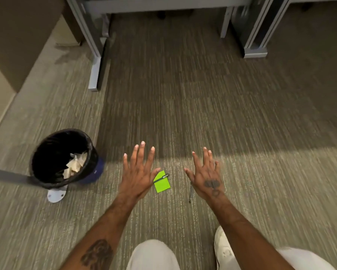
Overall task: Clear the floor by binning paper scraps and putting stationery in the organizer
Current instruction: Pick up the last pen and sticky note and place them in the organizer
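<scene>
A bright green sticky note pad [162, 184] lies on the carpet between my hands, with a dark pen [162, 177] across its top edge. A second thin pen [191, 193] lies on the floor, partly hidden under my right hand. My left hand [138, 172] hovers flat, fingers spread, just left of the green pad and holding nothing. My right hand [206, 176] is also spread and empty, to the right of the pad. A black-lined bin [46, 152] with crumpled paper scraps [75, 165] inside stands at the left. No organizer is in view.
Grey desk legs [95, 71] and a partition foot [255, 51] stand on the carpet ahead. A metal bar [9, 175] and a white foot plate [56, 194] sit by the bin. My white trousers [152, 256] and white shoe [223, 248] fill the bottom edge.
</scene>
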Motion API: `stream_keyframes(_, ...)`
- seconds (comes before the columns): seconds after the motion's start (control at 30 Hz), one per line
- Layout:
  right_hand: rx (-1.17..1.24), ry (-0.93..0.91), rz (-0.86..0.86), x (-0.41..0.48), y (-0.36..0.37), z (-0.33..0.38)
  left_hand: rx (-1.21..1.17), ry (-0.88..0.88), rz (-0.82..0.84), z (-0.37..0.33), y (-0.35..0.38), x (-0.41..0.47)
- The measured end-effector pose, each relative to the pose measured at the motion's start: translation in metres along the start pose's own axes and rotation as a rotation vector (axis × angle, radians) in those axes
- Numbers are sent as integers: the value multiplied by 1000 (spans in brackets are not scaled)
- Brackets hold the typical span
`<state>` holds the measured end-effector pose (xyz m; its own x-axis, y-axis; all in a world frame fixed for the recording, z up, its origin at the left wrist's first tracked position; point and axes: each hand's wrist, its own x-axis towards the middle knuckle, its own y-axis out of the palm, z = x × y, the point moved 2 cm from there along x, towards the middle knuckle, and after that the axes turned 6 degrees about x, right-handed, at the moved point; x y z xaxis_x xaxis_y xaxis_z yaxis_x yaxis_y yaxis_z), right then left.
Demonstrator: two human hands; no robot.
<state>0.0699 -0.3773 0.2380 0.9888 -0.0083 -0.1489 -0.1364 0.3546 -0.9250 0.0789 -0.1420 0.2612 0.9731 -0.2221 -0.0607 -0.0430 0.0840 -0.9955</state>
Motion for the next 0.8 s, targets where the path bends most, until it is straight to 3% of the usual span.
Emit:
stream_keyframes(0.33,-85,19,37,23,171,-59,51,40,-25,1,193,16)
stream_keyframes(0.8,-90,128,56,29,248,-85,101,120,-17,-2,288,40)
